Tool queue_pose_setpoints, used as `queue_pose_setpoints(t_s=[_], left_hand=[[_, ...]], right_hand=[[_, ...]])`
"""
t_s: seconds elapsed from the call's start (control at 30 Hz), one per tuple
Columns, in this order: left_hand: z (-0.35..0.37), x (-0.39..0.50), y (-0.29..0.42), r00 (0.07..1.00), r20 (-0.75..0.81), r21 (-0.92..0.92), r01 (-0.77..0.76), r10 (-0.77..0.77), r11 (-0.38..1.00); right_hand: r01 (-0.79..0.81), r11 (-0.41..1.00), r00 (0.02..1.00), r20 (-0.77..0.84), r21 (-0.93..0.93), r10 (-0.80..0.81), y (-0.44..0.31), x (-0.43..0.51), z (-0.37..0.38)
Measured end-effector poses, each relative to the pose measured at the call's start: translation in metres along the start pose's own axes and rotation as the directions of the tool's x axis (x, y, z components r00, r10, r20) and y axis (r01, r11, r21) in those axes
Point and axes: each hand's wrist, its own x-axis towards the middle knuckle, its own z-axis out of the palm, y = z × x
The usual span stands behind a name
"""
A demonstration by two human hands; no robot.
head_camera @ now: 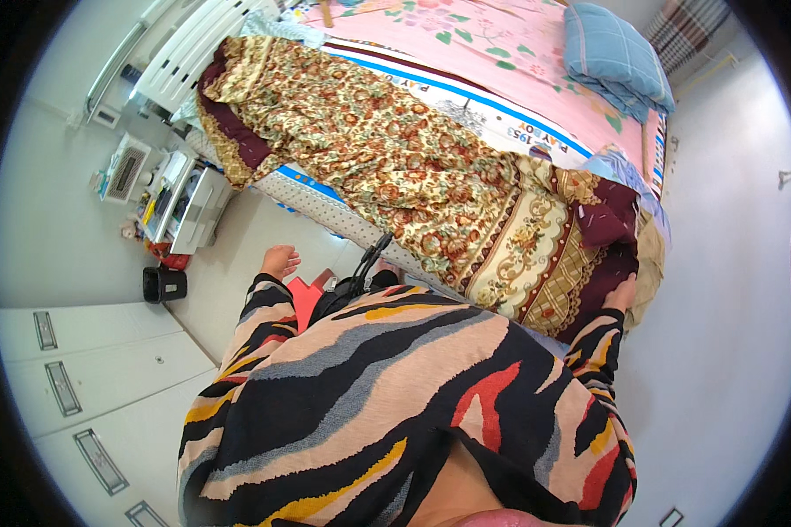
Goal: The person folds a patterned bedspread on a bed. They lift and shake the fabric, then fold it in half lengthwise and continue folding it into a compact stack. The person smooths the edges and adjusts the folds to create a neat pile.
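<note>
A floral blanket [395, 145] with a maroon border stretches diagonally over the near side of a bed, rumpled along its middle. At its right end, my right hand [621, 294] grips the maroon edge [590, 290]; the fingertips are partly hidden. A corner of this border is folded back above the hand. My left hand [280, 261] hangs over the floor away from the bed, holding nothing, its fingers slightly apart. Under the blanket lies a white sheet [461, 109] with blue stripes and printed lettering.
A pink floral sheet [409, 16] and a folded blue quilt [616, 59] lie farther across the bed. Left are a white headboard [191, 56], an open-drawer nightstand [201, 204] and a black bin [165, 284]. A red plastic object [305, 300] and black straps [369, 260] are near my body.
</note>
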Motion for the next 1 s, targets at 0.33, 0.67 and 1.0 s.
queue_pose_setpoints(t_s=[0.33,0.67,1.0], left_hand=[[-0.01,0.01,-0.033,0.998,0.005,-0.038,0.057,-0.057,0.998],[-0.01,0.01,-0.028,1.0,-0.007,-0.038,-0.018,0.017,0.999],[-0.027,0.002,-0.032,0.997,-0.046,0.021,0.056,-0.055,0.998]], right_hand=[[0.878,0.123,0.406,0.584,-0.462,-0.703,-0.028,-0.029,0.011],[0.851,0.519,0.523,0.215,-0.078,-0.825,-0.013,0.015,-0.001],[-0.145,0.913,0.902,0.43,0.38,-0.036,0.005,0.005,-0.02]])
